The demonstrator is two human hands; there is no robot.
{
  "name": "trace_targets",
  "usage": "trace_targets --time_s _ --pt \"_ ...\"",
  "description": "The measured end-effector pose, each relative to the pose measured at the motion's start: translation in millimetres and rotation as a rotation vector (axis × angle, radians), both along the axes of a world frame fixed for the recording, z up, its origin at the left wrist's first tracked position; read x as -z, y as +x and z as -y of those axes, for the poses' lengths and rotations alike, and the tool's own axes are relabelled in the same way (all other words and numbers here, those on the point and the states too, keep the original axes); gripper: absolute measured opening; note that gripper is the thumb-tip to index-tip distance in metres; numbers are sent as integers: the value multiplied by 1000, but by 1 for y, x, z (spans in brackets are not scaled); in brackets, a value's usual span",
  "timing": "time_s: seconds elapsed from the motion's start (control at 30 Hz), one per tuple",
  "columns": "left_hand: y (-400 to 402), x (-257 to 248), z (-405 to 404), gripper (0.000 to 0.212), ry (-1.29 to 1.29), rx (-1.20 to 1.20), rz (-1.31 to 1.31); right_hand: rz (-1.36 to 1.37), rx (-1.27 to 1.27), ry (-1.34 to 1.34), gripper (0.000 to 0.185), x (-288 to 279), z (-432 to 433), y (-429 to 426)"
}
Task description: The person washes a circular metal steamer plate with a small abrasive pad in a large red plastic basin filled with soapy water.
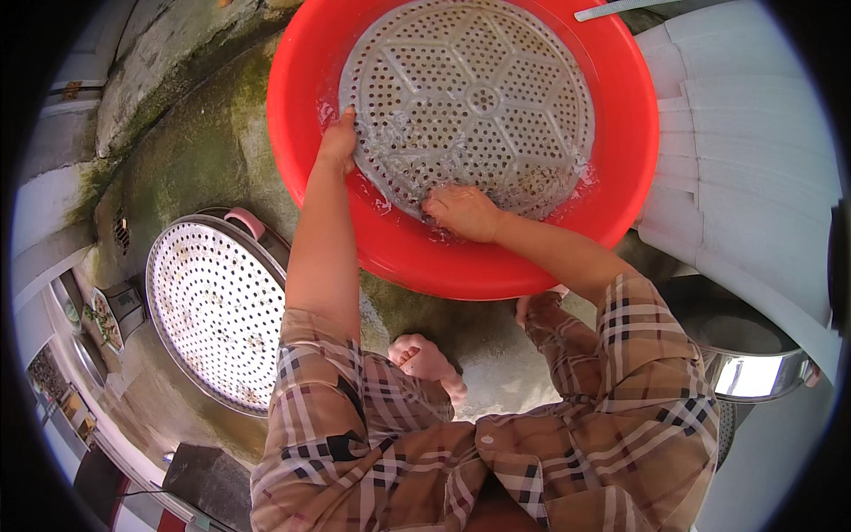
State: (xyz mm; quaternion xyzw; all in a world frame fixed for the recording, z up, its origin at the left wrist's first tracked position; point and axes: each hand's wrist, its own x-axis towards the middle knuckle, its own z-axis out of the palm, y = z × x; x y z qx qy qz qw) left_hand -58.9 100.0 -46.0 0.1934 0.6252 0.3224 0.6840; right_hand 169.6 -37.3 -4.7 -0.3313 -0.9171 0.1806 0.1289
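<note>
A wide red plastic basin point(292, 120) of water lies before me. In it sits a round perforated metal steamer tray point(484, 100) with raised ribs spreading from its centre. Its near part is under splashing water. My left hand point(339, 141) grips the tray's left rim, thumb on top, with the other fingers mostly hidden. Low on the tray, at its near edge, my right hand point(464, 211) is bent into the water with its fingertips out of sight. Whether it holds anything cannot be told.
Left on the wet concrete floor point(199, 153) leans another perforated steamer tray point(216, 312), a pink handle point(244, 223) behind it. A shiny metal pot point(751, 366) stands at right below a pale panel point(764, 133). A ribbed hose point(618, 8) crosses the basin's far rim. My feet are close to the basin.
</note>
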Motion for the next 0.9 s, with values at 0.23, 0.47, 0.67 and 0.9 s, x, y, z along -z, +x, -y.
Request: trace_targets --time_s 0.23,0.47,0.67,0.9 --pt "-9 -2 0 54 -23 -3 -111 242 -305 -137 13 -12 1 90" --pt "-23 -9 8 53 16 -14 -119 90 -120 -184 15 2 7 52" --pt "-4 -68 42 46 26 -126 63 11 617 -192 18 -2 -40 84" --pt "-6 -155 72 86 42 136 246 -268 1304 -180 31 48 -84 173"
